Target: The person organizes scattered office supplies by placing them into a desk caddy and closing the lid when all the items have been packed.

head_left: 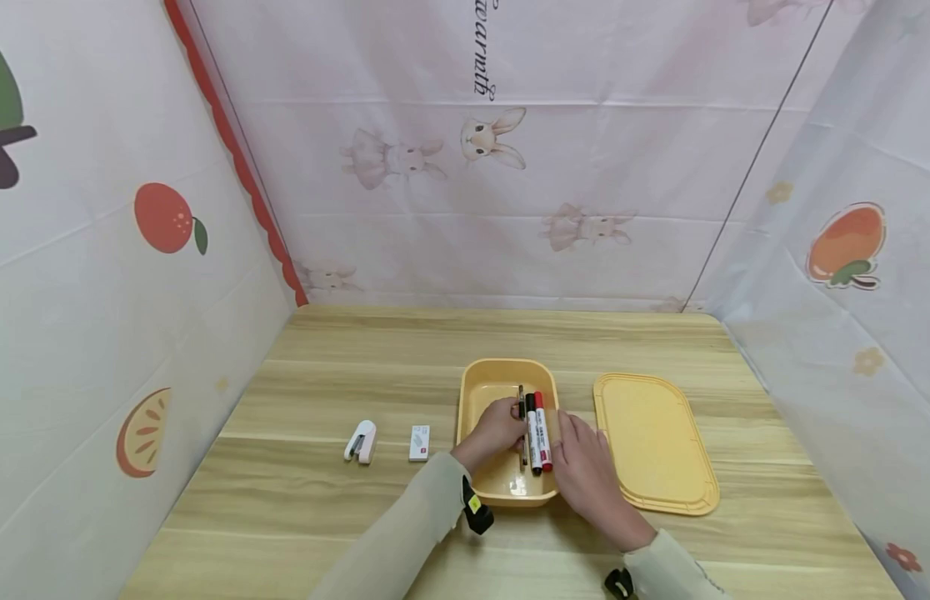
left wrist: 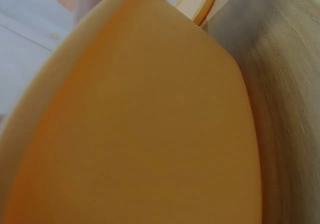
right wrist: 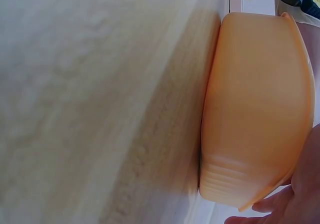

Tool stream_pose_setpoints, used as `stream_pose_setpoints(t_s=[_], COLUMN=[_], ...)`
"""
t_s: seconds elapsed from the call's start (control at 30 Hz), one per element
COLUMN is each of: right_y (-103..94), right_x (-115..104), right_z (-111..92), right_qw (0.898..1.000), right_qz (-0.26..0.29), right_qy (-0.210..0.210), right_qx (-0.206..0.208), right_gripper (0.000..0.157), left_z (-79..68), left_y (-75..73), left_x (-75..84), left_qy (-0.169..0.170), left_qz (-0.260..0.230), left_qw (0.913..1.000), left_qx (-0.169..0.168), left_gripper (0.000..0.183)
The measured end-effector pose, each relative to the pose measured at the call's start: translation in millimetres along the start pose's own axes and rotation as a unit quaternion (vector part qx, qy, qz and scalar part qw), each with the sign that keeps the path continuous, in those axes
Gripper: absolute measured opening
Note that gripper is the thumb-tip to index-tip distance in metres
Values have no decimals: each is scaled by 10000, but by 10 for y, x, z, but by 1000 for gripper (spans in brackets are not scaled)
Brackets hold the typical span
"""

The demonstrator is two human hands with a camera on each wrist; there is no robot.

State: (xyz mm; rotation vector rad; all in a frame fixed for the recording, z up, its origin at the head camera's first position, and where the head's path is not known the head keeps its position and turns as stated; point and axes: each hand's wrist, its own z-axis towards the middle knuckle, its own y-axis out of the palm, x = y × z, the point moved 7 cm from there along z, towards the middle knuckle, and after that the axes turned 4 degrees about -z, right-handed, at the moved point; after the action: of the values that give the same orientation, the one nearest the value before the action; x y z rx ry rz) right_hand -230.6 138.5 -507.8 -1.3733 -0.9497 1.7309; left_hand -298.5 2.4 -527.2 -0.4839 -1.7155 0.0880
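Narrow left grip (head_left: 501,427) on 1 pen (head_left: 521,407)

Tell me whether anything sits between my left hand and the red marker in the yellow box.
Yes: inside the yellow box, the thin pen and then the black marker lie side by side between your left hand and the red marker.

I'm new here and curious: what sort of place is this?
Probably a staged tabletop corner, perhaps set up for filming: sheets printed with rabbits and fruit surround a wood-grain table, and the person working there wears a black device near each wrist.
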Motion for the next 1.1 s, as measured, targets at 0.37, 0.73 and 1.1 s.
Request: stream_pose_setpoints(t_s=[0.37, 0.73, 1.1], right_y=[6, 10, -20], right_x=[18, -1, -25], right_z=[-19, -15, -12], right_qw=[10000, 10000, 10000], right_qz=[6, 12, -61], right_qy=[2, -17, -49], right_qx=[-79, -86, 22], right_gripper=[56, 56, 56], left_z=[12, -22, 9], left_y=[60, 33, -4], left_x=[-6, -21, 22], left_qy=[115, -152, -147], left_qz=[525, 408, 498], left_qw=[9985, 9990, 9985], left_qx=[-111, -105, -187], left_gripper=[11, 13, 47])
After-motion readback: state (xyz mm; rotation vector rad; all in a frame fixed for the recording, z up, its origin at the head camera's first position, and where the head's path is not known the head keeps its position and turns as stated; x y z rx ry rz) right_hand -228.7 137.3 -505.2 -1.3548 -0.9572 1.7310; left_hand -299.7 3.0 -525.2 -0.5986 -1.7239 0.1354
